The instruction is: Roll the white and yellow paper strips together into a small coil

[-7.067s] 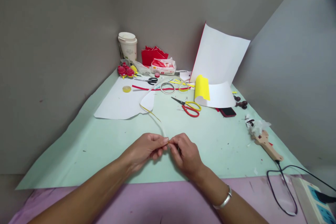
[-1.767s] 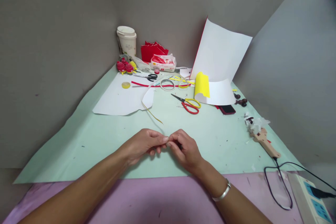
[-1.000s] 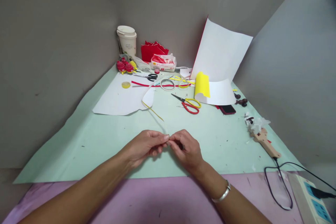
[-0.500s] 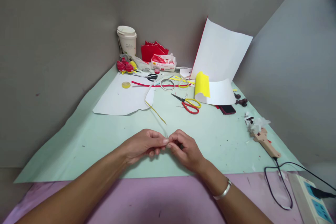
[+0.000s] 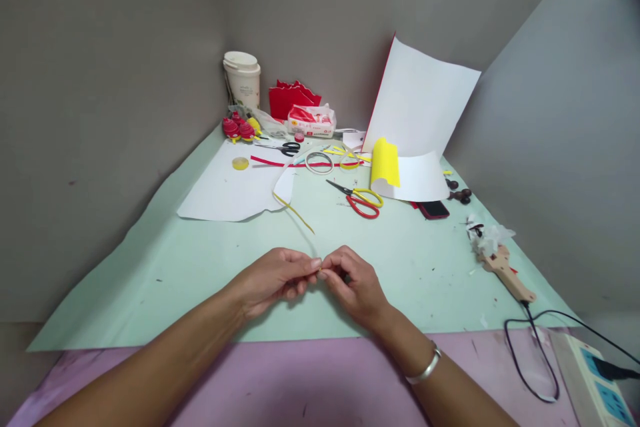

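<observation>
In front of me, my left hand (image 5: 283, 278) pinches a tiny bit of a thin strip between thumb and forefinger. Right beside it, my right hand (image 5: 353, 283) is closed in a pinch at the same spot, fingertips almost touching the left ones. A small yellowish fleck shows between the fingertips; most of what they hold is hidden. Beyond the hands curves a narrow paper strip (image 5: 294, 212), yellow on one side and whitish on the other. Its link to the fingertips is faint. Yellow-and-red-handled scissors (image 5: 363, 200) lie farther off, blades partly apart.
White paper (image 5: 225, 187), a yellow tape roll (image 5: 241, 163), a white ring (image 5: 319, 163) and a red strip (image 5: 270, 161) lie toward the back. A yellow paper roll (image 5: 385, 163) rests on a large white sheet (image 5: 425, 90). At right are a phone (image 5: 434, 209), glue gun (image 5: 505, 273) and power strip (image 5: 595, 373).
The curved strip's bend has shifted slightly left and its near end slightly up-left. A yellowish fleck now shows between the fingertips. Both hands stay nearly in place.
</observation>
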### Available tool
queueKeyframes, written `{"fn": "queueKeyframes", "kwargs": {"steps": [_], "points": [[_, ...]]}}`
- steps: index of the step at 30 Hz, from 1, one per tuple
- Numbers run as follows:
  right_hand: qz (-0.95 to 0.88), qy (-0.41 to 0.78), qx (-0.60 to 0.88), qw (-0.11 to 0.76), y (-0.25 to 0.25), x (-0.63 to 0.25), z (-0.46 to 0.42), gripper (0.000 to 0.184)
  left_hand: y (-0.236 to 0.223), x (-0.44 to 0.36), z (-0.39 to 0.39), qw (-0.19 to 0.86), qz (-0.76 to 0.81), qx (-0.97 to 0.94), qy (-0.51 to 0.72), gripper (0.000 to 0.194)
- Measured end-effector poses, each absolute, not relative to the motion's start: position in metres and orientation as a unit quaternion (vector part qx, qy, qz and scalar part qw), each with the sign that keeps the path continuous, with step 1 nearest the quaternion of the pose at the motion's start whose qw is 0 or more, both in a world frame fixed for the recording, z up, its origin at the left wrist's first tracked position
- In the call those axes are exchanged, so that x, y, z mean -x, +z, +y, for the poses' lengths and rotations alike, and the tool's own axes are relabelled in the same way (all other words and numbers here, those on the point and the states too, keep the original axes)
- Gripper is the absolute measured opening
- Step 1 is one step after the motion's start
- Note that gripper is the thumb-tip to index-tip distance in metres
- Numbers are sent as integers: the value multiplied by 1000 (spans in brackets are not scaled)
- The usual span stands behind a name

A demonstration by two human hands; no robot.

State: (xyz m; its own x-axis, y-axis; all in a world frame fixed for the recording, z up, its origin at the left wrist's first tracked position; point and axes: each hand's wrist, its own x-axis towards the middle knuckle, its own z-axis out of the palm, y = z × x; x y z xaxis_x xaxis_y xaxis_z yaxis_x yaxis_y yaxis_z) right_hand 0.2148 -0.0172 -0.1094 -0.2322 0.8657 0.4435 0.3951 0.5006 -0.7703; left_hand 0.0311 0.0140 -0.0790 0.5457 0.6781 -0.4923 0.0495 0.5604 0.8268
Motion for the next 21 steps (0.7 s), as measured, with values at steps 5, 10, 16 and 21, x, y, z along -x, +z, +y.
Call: {"fn": "queueKeyframes", "kwargs": {"steps": [5, 10, 16, 21], "points": [[-733, 298, 424, 441, -109, -216, -17, 5, -80, -31, 14, 764, 436, -431, 201, 39], [-732, 335, 428, 411, -107, -218, -17, 5, -80, -30, 15, 730, 447, -476, 202, 34], [-711, 332, 443, 433, -110, -216, -16, 1, -81, -31, 15, 734, 451, -464, 206, 35], [-710, 284, 451, 460, -110, -214, -15, 4, -82, -32, 15, 736, 455, -450, 221, 36]]}}
